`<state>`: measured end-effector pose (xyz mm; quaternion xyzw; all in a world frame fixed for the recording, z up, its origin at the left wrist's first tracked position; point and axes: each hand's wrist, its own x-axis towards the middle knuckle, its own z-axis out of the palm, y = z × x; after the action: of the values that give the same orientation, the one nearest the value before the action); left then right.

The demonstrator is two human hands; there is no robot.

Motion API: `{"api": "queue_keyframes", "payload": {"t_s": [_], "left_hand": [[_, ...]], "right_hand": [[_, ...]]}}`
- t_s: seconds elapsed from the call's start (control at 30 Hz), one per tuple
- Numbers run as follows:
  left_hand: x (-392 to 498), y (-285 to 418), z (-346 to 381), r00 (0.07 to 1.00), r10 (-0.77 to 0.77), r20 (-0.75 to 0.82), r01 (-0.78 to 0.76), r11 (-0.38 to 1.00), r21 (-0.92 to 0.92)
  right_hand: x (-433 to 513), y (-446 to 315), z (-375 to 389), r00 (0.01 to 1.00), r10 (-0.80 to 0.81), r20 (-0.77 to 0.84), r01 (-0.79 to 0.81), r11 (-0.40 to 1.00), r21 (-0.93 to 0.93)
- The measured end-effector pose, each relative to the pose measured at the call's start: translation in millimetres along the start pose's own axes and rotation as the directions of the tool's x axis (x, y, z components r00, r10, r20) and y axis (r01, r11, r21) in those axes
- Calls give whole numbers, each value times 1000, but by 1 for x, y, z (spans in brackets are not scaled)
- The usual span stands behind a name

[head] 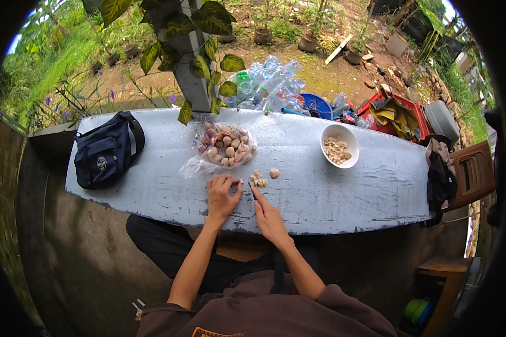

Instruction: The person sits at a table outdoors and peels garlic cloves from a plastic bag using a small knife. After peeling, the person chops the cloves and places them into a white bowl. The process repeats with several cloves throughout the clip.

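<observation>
My left hand (pixel 222 196) rests low over the table, thumb and forefinger pinching a small pale piece (pixel 241 181). In my right hand (pixel 270 217) is a small knife (pixel 253 192), its blade tip pointing away from me, close to that piece. Just beyond the knife lies a little group of pale tan pieces (pixel 259 183), with a whole round bulb (pixel 274 173), garlic-like, beside them. A clear plastic bag (pixel 194 166) past my left hand holds several round tan bulbs (pixel 228 147) and some purplish ones. To the right, a white bowl (pixel 352 162) contains more pale pieces (pixel 336 148).
A dark blue bag (pixel 103 153) sits at the left end of the silvery table (pixel 303 193). A post (pixel 192 84) with leafy vines stands at its far edge. Plastic bottles (pixel 270 82) and a red crate (pixel 421 122) lie beyond. Dark cloth (pixel 442 181) hangs over the right end.
</observation>
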<state>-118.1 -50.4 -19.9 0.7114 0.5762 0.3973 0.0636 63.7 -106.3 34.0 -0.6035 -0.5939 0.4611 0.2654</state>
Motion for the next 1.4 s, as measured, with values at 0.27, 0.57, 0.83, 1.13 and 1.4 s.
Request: {"api": "queue_keyframes", "payload": {"t_s": [0.27,0.57,0.83,1.13,1.4], "left_hand": [[-2,-2,0,1000,8,29,-7,1000,-29],[-2,-4,2,1000,3,14,-2,999,-38],[-2,-5,3,1000,10,-6,-10,999,-44],[-22,16,-7,985,-169,44,159,972,172],[-37,15,-19,987,-163,9,163,986,-32]], "right_hand": [[7,-9,17,1000,27,4,-27,997,75],[9,-14,13,1000,4,0,-4,999,52],[13,-10,21,1000,1,-23,0,998,70],[18,-4,23,998,64,0,-64,990,123],[19,-1,25,998,57,7,-58,992,113]]}}
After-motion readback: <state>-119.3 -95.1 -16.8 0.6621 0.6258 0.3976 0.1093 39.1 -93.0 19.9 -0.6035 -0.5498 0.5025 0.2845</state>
